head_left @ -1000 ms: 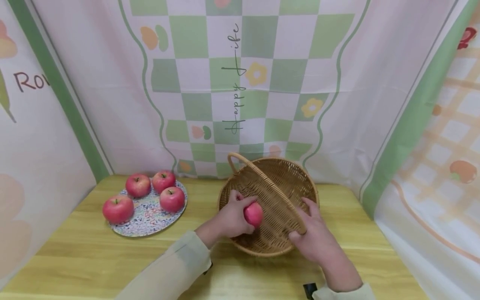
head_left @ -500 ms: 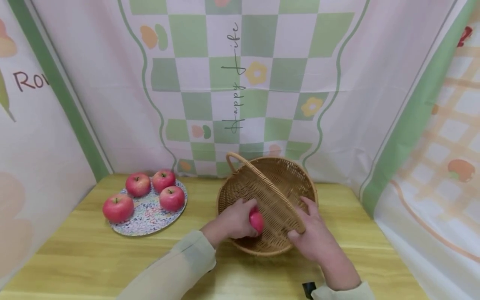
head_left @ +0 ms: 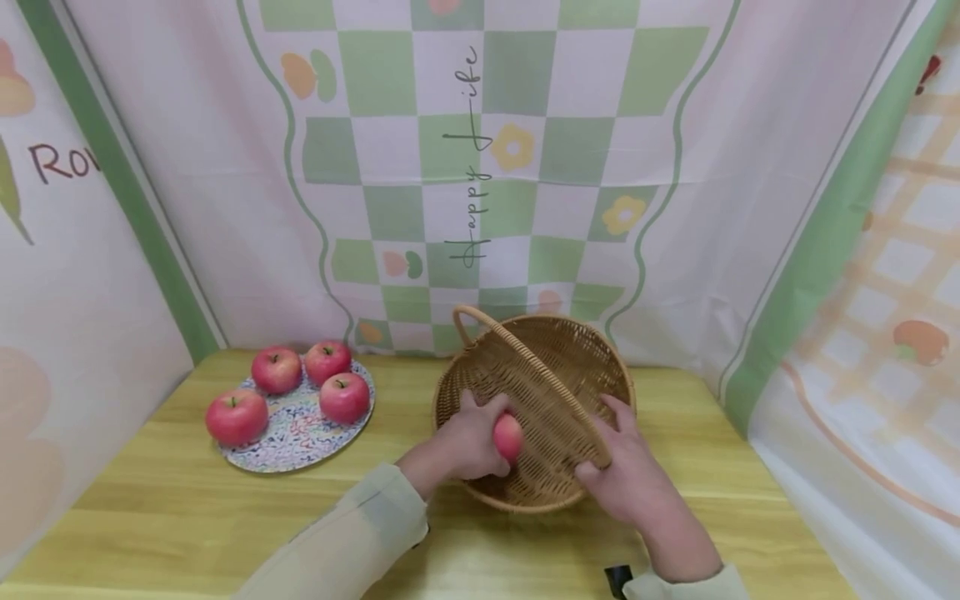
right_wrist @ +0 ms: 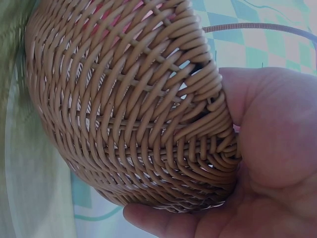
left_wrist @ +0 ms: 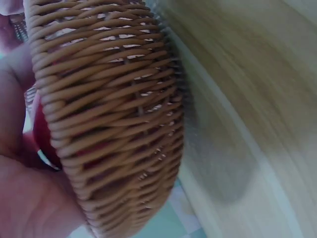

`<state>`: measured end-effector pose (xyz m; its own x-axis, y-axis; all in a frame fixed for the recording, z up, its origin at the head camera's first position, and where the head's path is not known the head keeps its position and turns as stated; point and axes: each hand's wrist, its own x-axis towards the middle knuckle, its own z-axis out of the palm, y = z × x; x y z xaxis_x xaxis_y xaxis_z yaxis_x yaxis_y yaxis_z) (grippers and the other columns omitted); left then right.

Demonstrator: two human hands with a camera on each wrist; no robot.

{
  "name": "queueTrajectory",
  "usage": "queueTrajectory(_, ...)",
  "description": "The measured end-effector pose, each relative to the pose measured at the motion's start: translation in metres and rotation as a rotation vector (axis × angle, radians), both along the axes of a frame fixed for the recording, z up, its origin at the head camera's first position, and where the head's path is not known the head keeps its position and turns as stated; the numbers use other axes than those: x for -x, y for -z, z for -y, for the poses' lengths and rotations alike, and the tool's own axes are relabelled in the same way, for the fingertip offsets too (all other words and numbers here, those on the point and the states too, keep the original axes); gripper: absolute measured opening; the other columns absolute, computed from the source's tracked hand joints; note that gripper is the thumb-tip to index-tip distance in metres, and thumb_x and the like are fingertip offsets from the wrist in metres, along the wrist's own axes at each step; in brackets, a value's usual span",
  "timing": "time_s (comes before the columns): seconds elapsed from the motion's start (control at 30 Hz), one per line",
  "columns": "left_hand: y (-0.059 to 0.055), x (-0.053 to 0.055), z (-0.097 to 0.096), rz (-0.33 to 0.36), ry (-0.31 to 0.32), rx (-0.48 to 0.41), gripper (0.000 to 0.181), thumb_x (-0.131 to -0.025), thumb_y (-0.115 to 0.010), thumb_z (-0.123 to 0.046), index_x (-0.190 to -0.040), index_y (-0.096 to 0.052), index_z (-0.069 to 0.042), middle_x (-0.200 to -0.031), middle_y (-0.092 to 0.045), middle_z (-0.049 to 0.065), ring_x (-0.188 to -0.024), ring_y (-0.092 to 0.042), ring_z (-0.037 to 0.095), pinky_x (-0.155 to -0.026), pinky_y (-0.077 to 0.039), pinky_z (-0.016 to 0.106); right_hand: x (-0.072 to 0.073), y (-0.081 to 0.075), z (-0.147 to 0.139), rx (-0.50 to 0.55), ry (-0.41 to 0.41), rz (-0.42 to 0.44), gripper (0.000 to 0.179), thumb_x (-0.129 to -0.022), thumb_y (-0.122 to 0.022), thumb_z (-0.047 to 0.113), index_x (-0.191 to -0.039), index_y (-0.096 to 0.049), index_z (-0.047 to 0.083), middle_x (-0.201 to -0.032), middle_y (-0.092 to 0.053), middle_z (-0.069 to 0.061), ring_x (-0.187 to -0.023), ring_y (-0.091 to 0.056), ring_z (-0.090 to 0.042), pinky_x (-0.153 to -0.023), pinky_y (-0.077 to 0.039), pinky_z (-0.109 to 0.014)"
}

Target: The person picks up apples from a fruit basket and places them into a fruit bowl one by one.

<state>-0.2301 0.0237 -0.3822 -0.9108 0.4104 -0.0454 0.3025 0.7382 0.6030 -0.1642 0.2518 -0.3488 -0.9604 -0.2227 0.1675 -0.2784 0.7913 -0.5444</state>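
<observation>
A round wicker basket (head_left: 555, 500) with an arched handle (head_left: 536, 367) stands on the wooden table. Inside its left part, my left hand (head_left: 468, 442) holds a red apple (head_left: 508, 437) between thumb and fingers. Through the weave in the left wrist view, some red of the apple (left_wrist: 43, 131) shows behind the basket wall (left_wrist: 109, 99). At the basket's right side, my right hand (head_left: 633, 471) grips the rim by the foot of the handle. In the right wrist view, the right hand (right_wrist: 277, 148) has its thumb and fingers on either side of the woven rim.
Left of the basket lies a speckled plate (head_left: 288, 454) carrying several red apples (head_left: 345, 398). A patterned cloth (head_left: 517, 75) hangs behind the table (head_left: 187, 517). Near the right sleeve is a small black object (head_left: 619, 579).
My left hand with the apple dipped lower and to the right in the basket, then came back slightly up. The right hand stays at the rim.
</observation>
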Motion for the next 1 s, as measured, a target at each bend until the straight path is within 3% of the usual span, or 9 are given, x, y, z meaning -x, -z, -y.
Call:
queueTrajectory(0.1, 0.003, 0.001, 0.003, -0.023, -0.036, -0.055, 0.07, -0.07, -0.088, -0.019, -0.126, -0.048, -0.027, -0.113, -0.04, 0.02, -0.068, -0.056, 0.02, -0.056, -0.049, 0.031, 0.0, 0.0, 0.0, -0.006, 0.01, 0.012, 0.069, -0.083, -0.067, -0.001, -0.148, -0.047, 0.009, -0.158, -0.009, -0.027, -0.127, -0.039, -0.058, -0.096, -0.041, -0.066)
queueTrajectory(0.2, 0.003, 0.001, 0.005, -0.045, -0.034, -0.079, 0.067, -0.072, -0.088, -0.025, -0.127, -0.048, -0.029, -0.112, -0.043, 0.02, -0.071, -0.057, 0.019, -0.058, -0.049, 0.032, 0.0, 0.001, 0.0, -0.004, 0.014, 0.01, 0.069, -0.082, -0.066, 0.0, -0.147, -0.047, 0.009, -0.158, -0.009, -0.027, -0.126, -0.04, -0.058, -0.097, -0.04, -0.066)
queueTrajectory(0.4, -0.001, -0.002, 0.009, -0.011, -0.016, -0.141, 0.064, -0.073, -0.089, -0.026, -0.128, -0.057, -0.038, -0.123, -0.045, 0.018, -0.087, -0.058, 0.022, -0.07, -0.052, 0.038, 0.0, 0.002, -0.001, -0.005, 0.013, -0.007, 0.071, -0.08, -0.067, 0.0, -0.147, -0.047, 0.009, -0.157, -0.01, -0.028, -0.127, -0.038, -0.059, -0.097, -0.039, -0.068)
queueTrajectory(0.57, -0.005, -0.003, 0.012, -0.011, -0.001, -0.2, 0.066, -0.068, -0.091, -0.021, -0.125, -0.059, -0.032, -0.118, -0.055, 0.007, -0.097, -0.057, 0.021, -0.079, -0.051, 0.041, 0.001, 0.002, -0.001, -0.001, -0.001, -0.034, 0.069, -0.079, -0.068, -0.002, -0.145, -0.05, 0.009, -0.156, -0.012, -0.029, -0.125, -0.04, -0.059, -0.097, -0.039, -0.068)
queueTrajectory(0.77, -0.009, -0.005, 0.015, 0.033, 0.025, -0.287, 0.06, -0.064, -0.089, -0.012, -0.114, -0.059, -0.029, -0.106, -0.062, -0.004, -0.093, -0.059, 0.017, -0.078, -0.051, 0.038, 0.001, 0.002, -0.001, -0.002, -0.006, -0.042, 0.067, -0.079, -0.067, -0.002, -0.144, -0.051, 0.008, -0.155, -0.013, -0.029, -0.123, -0.042, -0.059, -0.096, -0.041, -0.066)
queueTrajectory(1.0, -0.013, -0.01, 0.018, 0.077, 0.024, -0.344, 0.061, -0.063, -0.092, -0.013, -0.11, -0.056, -0.03, -0.103, -0.062, -0.004, -0.093, -0.06, 0.018, -0.082, -0.051, 0.042, 0.001, 0.002, -0.001, -0.001, -0.01, -0.032, 0.069, -0.08, -0.067, -0.002, -0.146, -0.048, 0.007, -0.155, -0.011, -0.029, -0.124, -0.041, -0.059, -0.095, -0.041, -0.066)
